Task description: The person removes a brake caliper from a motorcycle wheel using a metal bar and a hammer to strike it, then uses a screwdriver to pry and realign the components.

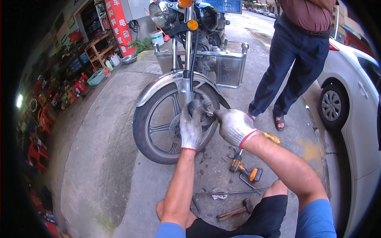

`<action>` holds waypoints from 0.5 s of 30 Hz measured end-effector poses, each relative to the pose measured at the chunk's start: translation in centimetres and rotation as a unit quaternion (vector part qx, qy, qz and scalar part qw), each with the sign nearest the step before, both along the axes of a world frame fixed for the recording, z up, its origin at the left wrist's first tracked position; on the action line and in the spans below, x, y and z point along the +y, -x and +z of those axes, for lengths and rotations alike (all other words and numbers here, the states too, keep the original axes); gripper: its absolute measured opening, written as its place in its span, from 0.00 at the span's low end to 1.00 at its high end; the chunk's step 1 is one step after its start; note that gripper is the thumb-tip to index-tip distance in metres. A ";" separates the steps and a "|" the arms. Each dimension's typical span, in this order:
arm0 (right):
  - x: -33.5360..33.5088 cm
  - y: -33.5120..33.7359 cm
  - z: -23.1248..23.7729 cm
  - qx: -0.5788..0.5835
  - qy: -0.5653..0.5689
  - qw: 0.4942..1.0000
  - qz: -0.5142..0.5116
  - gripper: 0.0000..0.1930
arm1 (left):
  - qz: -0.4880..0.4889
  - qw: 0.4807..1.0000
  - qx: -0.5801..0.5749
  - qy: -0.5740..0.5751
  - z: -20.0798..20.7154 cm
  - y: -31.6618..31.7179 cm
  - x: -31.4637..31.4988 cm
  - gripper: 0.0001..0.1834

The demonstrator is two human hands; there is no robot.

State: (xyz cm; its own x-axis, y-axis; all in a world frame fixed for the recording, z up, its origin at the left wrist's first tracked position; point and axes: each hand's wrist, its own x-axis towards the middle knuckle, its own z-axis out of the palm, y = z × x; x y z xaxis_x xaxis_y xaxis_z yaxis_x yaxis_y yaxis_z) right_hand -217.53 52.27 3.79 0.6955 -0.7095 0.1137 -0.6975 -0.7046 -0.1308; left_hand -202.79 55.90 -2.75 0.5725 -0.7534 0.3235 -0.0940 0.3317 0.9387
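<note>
In front of a motorcycle's front wheel (pixel 141 143), my left hand (pixel 191 131) wears a whitish work glove with dirty fingers. It is closed on a dark, rounded part (pixel 194 105) beside the lower fork; the part's exact kind is unclear. From the right comes my right hand (pixel 237 126), gloved the same way. Its fingers pinch a thin metal tool (pixel 208 113) whose tip points at the dark part. The fist hides the rest of this tool. Above both hands stands the silver fork leg (pixel 187 90) under a chrome mudguard (pixel 149 92).
An orange-and-black cordless drill (pixel 246 168), a hammer (pixel 234 212) and a long metal bar (pixel 234 192) lie on the concrete near my knees. A person in dark trousers (pixel 291 59) stands right of the motorcycle. Beyond is a white car (pixel 359 95). Shop goods line the left.
</note>
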 end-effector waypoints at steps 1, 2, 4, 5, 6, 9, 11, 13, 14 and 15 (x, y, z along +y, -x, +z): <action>0.0 0.0 -0.1 -0.020 -0.001 1.000 0.003 0.17 | -0.009 0.999 0.042 0.005 0.1 0.1 0.0 0.16; 0.0 0.0 0.1 -0.020 -0.002 1.000 0.000 0.17 | -0.012 0.999 0.041 0.004 0.0 0.1 -0.1 0.16; 0.3 -0.3 1.0 0.015 -0.015 1.000 -0.012 0.16 | -0.020 0.999 0.038 0.008 -0.3 -0.3 0.0 0.17; 0.5 -0.3 1.3 0.015 -0.016 1.000 -0.012 0.16 | -0.019 0.999 0.037 0.007 -0.4 -0.4 -0.1 0.17; 0.7 -0.3 1.5 0.008 -0.010 1.000 -0.002 0.16 | -0.033 0.997 0.068 0.019 -0.4 -0.5 -0.2 0.17; 0.7 -0.5 1.6 0.010 -0.002 1.000 0.002 0.15 | -0.038 0.996 0.077 0.022 -0.4 -0.6 -0.2 0.17; 0.8 -0.8 1.8 0.017 0.001 1.000 -0.005 0.15 | -0.029 0.998 0.054 0.014 -0.4 -0.6 -0.2 0.17; 1.0 -0.9 2.2 0.026 0.000 1.000 -0.006 0.14 | -0.046 0.995 0.081 0.030 -0.4 -0.6 -0.2 0.18; 0.9 -0.9 2.3 0.025 0.000 1.000 -0.006 0.14 | -0.045 0.995 0.080 0.031 -0.5 -0.8 -0.2 0.18; 0.8 -1.0 2.4 0.026 0.009 1.000 0.007 0.13 | -0.045 0.994 0.091 0.040 -0.7 -1.0 -0.4 0.18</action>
State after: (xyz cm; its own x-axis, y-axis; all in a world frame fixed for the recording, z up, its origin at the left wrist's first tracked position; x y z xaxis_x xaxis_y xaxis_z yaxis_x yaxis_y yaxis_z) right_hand -216.51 53.10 6.14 0.7110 -0.6974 0.0898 -0.6928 -0.7166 -0.0808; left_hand -201.80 55.52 -3.41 0.5577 -0.7807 0.2818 0.1087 0.4053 0.9077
